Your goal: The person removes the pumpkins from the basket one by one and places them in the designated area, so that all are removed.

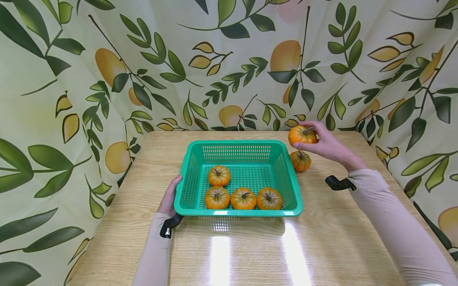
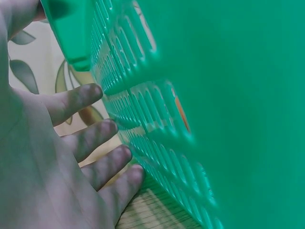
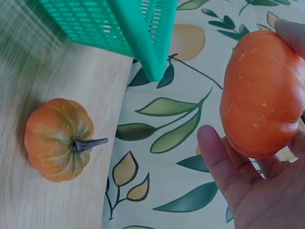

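My right hand (image 1: 323,143) holds a small orange pumpkin (image 1: 302,135) between thumb and fingers, raised above the table at the back right. Beneath it, a second pumpkin (image 1: 300,161) sits on the table beside the basket's right wall; its dark stem shows in the right wrist view. The green plastic basket (image 1: 237,213) holds several more pumpkins, three in a row along the front and one pumpkin (image 1: 219,175) behind the leftmost. At the basket's left side is my left hand (image 1: 169,198). In the left wrist view its spread, fairly straight fingers (image 2: 102,164) touch the slatted outer wall.
The wooden table (image 1: 250,254) extends in front of the basket and to both sides, with bright light reflections near the front. A leaf-and-fruit patterned cloth (image 1: 229,59) hangs behind the table and along its sides. Dark wrist-worn devices (image 1: 338,183) sit at both sleeves.
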Tool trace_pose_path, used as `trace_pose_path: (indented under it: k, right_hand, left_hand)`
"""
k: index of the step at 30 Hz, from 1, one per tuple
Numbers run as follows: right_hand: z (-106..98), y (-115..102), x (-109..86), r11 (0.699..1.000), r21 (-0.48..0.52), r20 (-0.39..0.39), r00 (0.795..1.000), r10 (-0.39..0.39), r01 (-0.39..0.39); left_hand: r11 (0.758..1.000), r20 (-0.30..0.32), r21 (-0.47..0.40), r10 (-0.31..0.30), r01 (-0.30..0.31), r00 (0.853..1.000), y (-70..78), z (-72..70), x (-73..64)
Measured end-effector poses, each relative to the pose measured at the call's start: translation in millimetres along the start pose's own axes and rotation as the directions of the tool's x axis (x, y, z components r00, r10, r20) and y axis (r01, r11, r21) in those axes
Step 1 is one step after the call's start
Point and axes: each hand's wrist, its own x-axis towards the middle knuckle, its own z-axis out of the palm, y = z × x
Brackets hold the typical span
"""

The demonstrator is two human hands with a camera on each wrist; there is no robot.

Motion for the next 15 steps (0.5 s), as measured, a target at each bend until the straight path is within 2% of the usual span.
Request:
trace_pose_path:
  k: [15]
  right_hand:
    - [-8.7,7.5,-7.3,0.999,-0.028,-0.034,0.999,0.024,-0.025]
  left_hand:
    - [1.000,-0.008,-0.011,-0.013,0.013,1.000,1.0,2.0,-1.5]
